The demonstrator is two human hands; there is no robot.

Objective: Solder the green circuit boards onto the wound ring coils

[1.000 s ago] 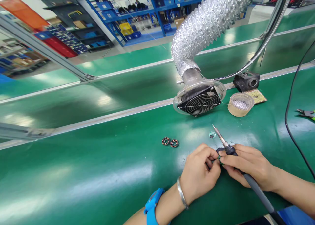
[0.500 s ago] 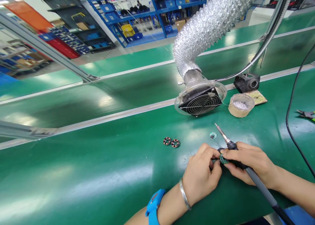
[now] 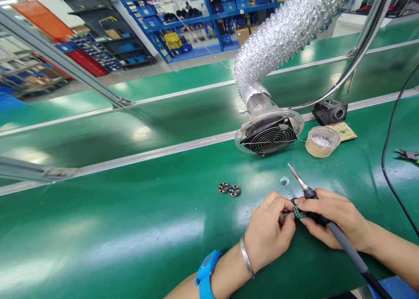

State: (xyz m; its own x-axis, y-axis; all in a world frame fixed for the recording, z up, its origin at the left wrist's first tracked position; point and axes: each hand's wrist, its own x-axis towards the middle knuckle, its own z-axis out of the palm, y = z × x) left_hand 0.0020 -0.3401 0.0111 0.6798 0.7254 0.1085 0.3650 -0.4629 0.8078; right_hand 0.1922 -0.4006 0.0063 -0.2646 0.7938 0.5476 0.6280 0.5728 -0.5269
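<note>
My right hand [image 3: 340, 218] is closed around a soldering iron [image 3: 345, 242], whose bare metal tip points up and away to the left. Its thumb and fingertips also touch a small round green circuit board [image 3: 299, 211]. On the board's other side, my left hand [image 3: 270, 225] pinches its edge together with a dark part that the fingers mostly hide. Just beyond the hands, another small round circuit board [image 3: 284, 180] lies on the green tabletop [image 3: 147, 220]. To its left, two ring-shaped copper-wound motor stators [image 3: 235, 190] lie side by side.
A fume extractor hood [image 3: 273, 137] on a silver duct [image 3: 281, 41] hangs over the far part of the table. Behind my right hand stand a round tub [image 3: 322, 142], a yellow sponge tray [image 3: 343, 132] and a black iron holder [image 3: 330, 111]. Cutters [image 3: 407, 156] and a black cable [image 3: 386, 159] lie at right.
The whole view has shifted very slightly. Both hands keep their hold, and the board between them looks turned a little.
</note>
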